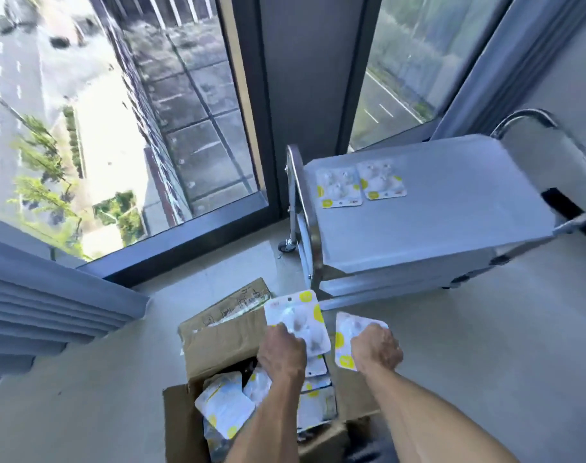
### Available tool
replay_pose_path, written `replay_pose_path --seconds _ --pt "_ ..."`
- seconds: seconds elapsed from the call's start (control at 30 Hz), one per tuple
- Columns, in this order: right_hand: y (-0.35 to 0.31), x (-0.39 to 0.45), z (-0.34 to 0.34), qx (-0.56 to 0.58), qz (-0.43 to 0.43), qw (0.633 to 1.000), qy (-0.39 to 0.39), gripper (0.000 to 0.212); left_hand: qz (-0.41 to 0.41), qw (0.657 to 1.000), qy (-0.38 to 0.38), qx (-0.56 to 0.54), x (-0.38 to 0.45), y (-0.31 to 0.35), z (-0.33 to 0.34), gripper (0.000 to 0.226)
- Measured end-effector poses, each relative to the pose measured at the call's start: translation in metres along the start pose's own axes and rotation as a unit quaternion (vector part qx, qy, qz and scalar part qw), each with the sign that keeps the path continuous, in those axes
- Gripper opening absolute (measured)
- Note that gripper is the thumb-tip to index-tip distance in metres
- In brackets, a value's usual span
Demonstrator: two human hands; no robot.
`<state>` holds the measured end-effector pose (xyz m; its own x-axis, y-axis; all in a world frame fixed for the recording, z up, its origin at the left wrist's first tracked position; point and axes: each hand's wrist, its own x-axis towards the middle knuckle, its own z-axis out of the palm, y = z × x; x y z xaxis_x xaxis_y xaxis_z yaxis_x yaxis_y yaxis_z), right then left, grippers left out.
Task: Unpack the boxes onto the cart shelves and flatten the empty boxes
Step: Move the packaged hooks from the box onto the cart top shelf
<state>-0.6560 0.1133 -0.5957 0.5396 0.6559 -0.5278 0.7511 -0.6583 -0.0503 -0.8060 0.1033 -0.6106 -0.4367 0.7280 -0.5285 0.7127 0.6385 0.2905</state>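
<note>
Head view, looking down at floor by a tall window.

Left hand (281, 350): fingers curled, gripping one blister pack (298, 320), white card with yellow dots, held above the open cardboard box (218, 345). Right hand (377, 345): fingers curled round the edge of a second blister pack (346, 342) of the same kind, held just right of the first. The two held packs sit side by side, near but not touching.

Box: one in view, standing on the floor (468, 329), flaps folded out. Inside, more packs (224, 406) of the same white-and-yellow kind lie loosely heaped; at least four show, though both forearms cover part of the pile and an exact count cannot be made.

Cart (435, 208): one, grey, standing beyond and to the right of the box, metal handles at both ends. One caster shows at the near-left corner. On the top shelf, two packs (360, 183) lie flat, side by side near the left end, edges nearly touching. Lower shelves mostly hidden under the top shelf.

Counted packs out of the box: four — two on the cart, two in hand.

Left edge: grey curtain (34, 295), folded in pleats, hanging beside the window (118, 128).
</note>
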Motion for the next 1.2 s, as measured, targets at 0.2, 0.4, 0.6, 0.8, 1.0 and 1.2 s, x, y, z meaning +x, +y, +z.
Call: replay_pose_path --seconds 0.2,0.4,0.6,0.8,1.0,1.2 --pt "0.024 0.011 -0.134 0.084 0.023 0.994 0.06 0.029 0.19 0.981 0.029 0.014 -0.048 0.108 -0.056 0.022" --pt "0.022 0.086 -0.219 0.1 0.001 0.988 0.113 0.025 0.207 0.976 0.075 -0.001 -0.026 0.232 -0.063 0.019" --pt "-0.026 0.207 -0.236 0.083 -0.061 0.989 0.107 0.025 0.129 0.985 0.115 -0.012 0.062 0.323 -0.048 0.019" --pt "-0.099 0.311 -0.241 0.034 -0.159 0.981 0.107 0.021 0.028 0.991 0.131 -0.016 0.163 0.382 -0.033 0.015" --pt "-0.141 0.367 -0.23 -0.012 -0.194 0.978 0.078 0.019 -0.008 0.992 0.127 -0.001 0.208 0.392 -0.014 0.012" --pt "-0.152 0.378 -0.215 -0.031 -0.205 0.977 0.055 0.02 0.017 0.989 0.145 0.023 0.216 0.387 -0.009 0.011"
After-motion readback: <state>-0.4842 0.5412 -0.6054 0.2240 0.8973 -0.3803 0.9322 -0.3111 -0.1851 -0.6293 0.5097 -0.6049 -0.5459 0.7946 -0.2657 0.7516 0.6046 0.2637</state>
